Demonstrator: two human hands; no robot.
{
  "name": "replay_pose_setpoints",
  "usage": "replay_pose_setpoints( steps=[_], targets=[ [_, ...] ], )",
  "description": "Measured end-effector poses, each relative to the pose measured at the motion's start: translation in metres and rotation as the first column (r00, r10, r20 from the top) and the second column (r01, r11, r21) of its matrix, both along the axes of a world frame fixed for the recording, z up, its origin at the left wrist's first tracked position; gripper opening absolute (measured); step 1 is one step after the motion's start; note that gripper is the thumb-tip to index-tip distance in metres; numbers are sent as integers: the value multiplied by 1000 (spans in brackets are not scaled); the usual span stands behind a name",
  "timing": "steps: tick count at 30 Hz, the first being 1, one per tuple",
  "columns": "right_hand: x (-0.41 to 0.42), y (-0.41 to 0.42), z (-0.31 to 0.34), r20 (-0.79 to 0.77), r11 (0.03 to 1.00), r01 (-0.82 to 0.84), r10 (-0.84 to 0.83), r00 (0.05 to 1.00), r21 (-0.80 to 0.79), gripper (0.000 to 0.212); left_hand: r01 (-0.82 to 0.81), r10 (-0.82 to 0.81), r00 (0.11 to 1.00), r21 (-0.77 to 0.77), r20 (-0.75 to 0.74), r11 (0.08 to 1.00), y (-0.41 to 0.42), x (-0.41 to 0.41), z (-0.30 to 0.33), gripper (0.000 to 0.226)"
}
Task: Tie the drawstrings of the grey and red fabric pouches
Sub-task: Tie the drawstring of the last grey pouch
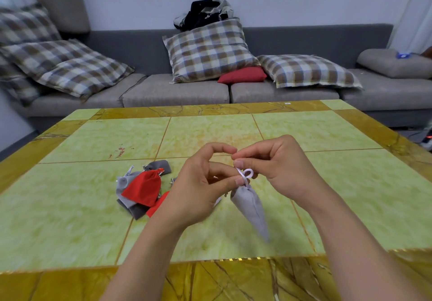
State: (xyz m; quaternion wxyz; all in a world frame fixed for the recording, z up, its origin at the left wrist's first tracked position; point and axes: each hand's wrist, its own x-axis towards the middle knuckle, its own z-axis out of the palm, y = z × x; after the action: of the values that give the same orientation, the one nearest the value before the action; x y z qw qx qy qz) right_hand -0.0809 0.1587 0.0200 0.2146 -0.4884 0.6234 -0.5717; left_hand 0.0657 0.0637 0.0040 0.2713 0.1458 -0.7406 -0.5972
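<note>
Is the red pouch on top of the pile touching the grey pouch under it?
Touching. The head view shows the red pouch lying directly on the grey pouch, overlapping it with no gap.

Your table (93, 218) is a glossy, polished stone-look top: pale green marbled panels, thin gold inlay lines, veined amber border. The light grey pouch (252, 209) between your hands is soft matt cloth with a velvety nap; its drawstring (247, 174) is smooth white cord. At near left, the heaped pouches are the same matt fabric: a red pouch (143, 190) over grey and dark grey ones. Far off, your sofa (175, 92) shows coarse grey woven upholstery, with checked woven cushions (210, 50) and a plain red one.
</note>
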Motion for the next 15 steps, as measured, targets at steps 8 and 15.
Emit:
replay_pose_setpoints(
  steps=[8,15],
  targets=[
    [-2,-2,-5,108,999,-24,27,994,-33,7,-199,196,972,-14,-130,980,-5,-3,-3,22],
    [-1,-6,-10,171,998,-54,46,984,42,8,-411,396,910,-137,-127,901,-1,-6,-6,13]
  ],
)
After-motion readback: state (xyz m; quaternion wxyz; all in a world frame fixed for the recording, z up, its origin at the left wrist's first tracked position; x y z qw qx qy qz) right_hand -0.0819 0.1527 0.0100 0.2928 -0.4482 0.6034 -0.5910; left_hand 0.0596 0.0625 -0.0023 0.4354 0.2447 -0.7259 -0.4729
